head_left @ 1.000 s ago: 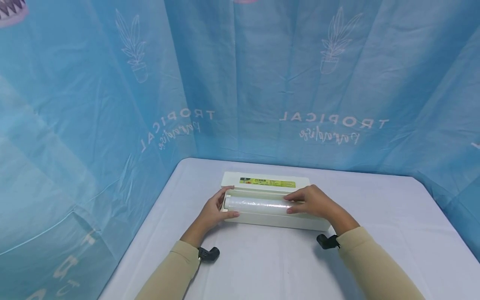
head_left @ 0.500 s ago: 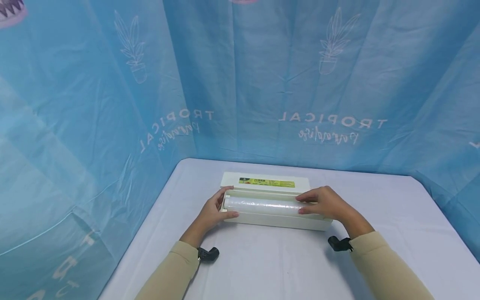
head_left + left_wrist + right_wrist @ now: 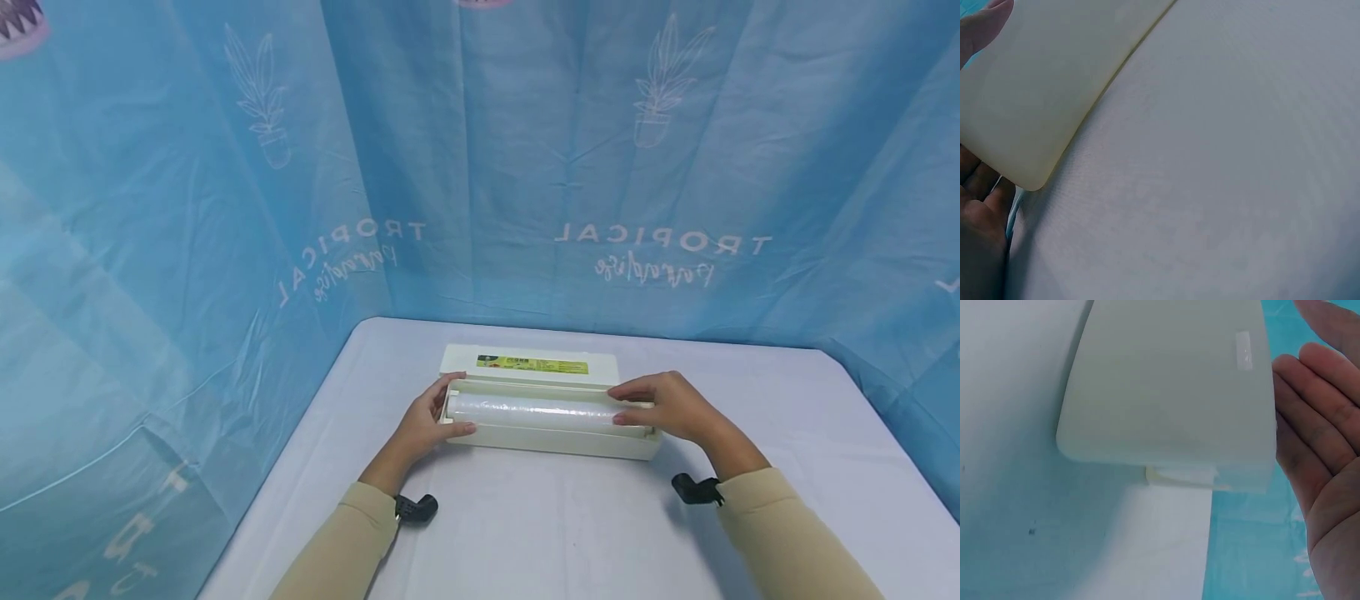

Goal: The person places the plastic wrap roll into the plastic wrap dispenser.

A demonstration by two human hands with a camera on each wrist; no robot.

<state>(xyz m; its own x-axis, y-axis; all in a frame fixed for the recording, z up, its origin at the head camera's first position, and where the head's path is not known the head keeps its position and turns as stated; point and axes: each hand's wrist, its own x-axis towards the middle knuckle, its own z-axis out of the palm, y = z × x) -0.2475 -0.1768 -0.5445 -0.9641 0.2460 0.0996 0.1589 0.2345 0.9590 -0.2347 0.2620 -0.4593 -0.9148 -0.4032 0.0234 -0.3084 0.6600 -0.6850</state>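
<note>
A long off-white cling film box (image 3: 555, 440) lies on the table with its lid (image 3: 603, 367) folded back behind it. Inside rests a shiny cling film roll (image 3: 532, 408). My left hand (image 3: 420, 425) grips the box's left end, thumb on the front wall and fingers round the back. Over the right end, my right hand (image 3: 678, 408) has thumb and fingers spread across the roll, tips at its surface. In the right wrist view, the fingers (image 3: 1329, 425) are loosely extended beside the box wall, with the thumb apart from them.
A white cloth covers the table (image 3: 510, 525). Blue printed curtains (image 3: 525, 167) hang behind and to the left of it. The lid carries a yellow-green label (image 3: 532, 364). A small black camera sits on each wrist (image 3: 416, 508).
My right hand has slid rightward along the roll toward the box's right end, uncovering more of the film. My left hand keeps its hold, and the box stays almost where it was.
</note>
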